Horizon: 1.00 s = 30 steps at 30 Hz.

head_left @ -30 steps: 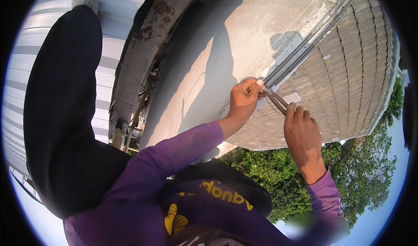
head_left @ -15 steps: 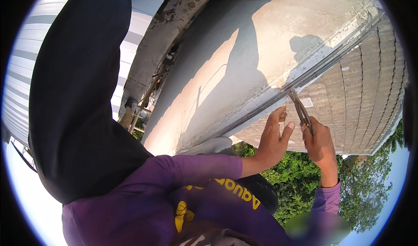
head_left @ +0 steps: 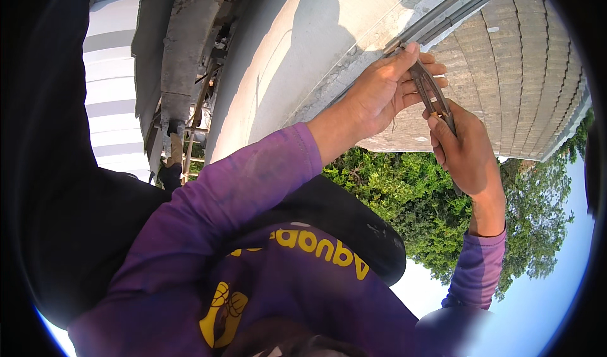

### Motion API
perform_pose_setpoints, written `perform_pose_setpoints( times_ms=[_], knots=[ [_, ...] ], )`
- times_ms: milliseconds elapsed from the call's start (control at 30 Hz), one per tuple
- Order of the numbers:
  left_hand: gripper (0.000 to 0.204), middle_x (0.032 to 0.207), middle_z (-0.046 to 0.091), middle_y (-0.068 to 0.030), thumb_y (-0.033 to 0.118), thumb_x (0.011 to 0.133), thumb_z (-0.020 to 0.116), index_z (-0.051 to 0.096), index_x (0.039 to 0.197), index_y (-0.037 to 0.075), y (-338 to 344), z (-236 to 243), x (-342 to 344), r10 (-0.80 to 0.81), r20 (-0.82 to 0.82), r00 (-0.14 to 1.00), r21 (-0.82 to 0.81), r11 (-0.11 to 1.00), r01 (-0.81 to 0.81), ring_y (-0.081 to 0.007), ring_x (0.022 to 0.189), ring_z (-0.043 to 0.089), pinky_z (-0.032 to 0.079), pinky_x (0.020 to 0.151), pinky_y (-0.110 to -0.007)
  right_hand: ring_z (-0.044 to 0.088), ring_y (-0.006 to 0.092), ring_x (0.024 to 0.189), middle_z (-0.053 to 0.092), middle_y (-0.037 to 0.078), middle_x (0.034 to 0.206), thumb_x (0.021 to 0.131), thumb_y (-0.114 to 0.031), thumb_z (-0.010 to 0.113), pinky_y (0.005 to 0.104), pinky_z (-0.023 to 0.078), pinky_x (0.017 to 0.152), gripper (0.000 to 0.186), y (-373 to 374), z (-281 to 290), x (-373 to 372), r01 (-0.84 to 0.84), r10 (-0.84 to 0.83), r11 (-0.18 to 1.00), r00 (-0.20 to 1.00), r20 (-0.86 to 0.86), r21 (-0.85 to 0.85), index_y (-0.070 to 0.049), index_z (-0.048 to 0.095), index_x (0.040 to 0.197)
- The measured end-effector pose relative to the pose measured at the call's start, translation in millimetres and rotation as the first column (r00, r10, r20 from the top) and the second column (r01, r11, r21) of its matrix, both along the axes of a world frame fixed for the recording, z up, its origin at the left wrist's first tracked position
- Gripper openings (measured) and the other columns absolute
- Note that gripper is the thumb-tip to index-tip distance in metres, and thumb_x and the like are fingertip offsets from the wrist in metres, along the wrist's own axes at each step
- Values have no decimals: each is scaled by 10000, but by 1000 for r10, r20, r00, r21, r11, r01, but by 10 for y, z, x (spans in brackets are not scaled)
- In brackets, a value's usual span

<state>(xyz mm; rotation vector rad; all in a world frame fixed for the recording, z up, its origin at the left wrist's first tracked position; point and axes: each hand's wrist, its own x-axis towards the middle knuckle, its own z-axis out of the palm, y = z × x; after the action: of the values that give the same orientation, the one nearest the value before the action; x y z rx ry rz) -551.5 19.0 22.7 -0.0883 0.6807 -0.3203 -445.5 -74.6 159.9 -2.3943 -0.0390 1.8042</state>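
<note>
In my right hand [head_left: 465, 145] I grip brown metal pincers [head_left: 420, 82], fingers wrapped round the handles and jaws pointing away from me. My left hand [head_left: 379, 91] is at the jaw end, thumb on the near side and fingers stretched out behind the tool. Whether the left fingers touch the pincers is hard to tell. A thin strand, like wire, hangs below the left palm. Just beyond the jaws, long dark rods [head_left: 452, 20] lie side by side along the edge of a pale concrete surface [head_left: 322, 53].
Brown roof tiles [head_left: 499, 85] slope away on the right. Green trees [head_left: 411, 211] stand below. At left are white corrugated sheeting [head_left: 117, 72], a stained concrete beam [head_left: 180, 53] and a gap with bamboo poles. My dark-trousered legs [head_left: 341, 218] are bent close by.
The view has shifted, and the rods appear higher. My left hand has moved from beside the pincers up to their jaw end. The right hand still holds the pincers, whose handles look wider apart.
</note>
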Motion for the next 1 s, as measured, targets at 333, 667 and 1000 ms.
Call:
perform_pose_setpoints(
  times_ms=[333,667,1000],
  knots=[
    [402,1235,675,-183,360,1097,551,530,1288,7,-29,-8,117,28,-1,1000,-106,994,-28,-326,1280,635,546,1065,-483,562,135,549,591,48,664,1060,-225,552,304,440,507,267,45,-12,-6,418,-427,904,893,-144,-90,23,625,993],
    [170,802,578,-16,253,1129,504,509,1047,104,-74,204,357,-117,-288,951,-4,993,121,-246,988,712,547,839,-405,673,258,748,570,116,969,893,-210,792,376,617,638,576,140,412,-522,-617,720,689,524,454,-381,46,513,1326],
    [369,1262,636,-171,329,1090,583,520,1293,27,26,348,270,-178,-263,948,-103,982,156,-290,1104,698,547,1042,-428,538,139,515,525,17,687,1075,-387,568,298,383,418,394,-148,369,-195,339,-337,941,938,80,-3,-5,606,1165]
  ],
)
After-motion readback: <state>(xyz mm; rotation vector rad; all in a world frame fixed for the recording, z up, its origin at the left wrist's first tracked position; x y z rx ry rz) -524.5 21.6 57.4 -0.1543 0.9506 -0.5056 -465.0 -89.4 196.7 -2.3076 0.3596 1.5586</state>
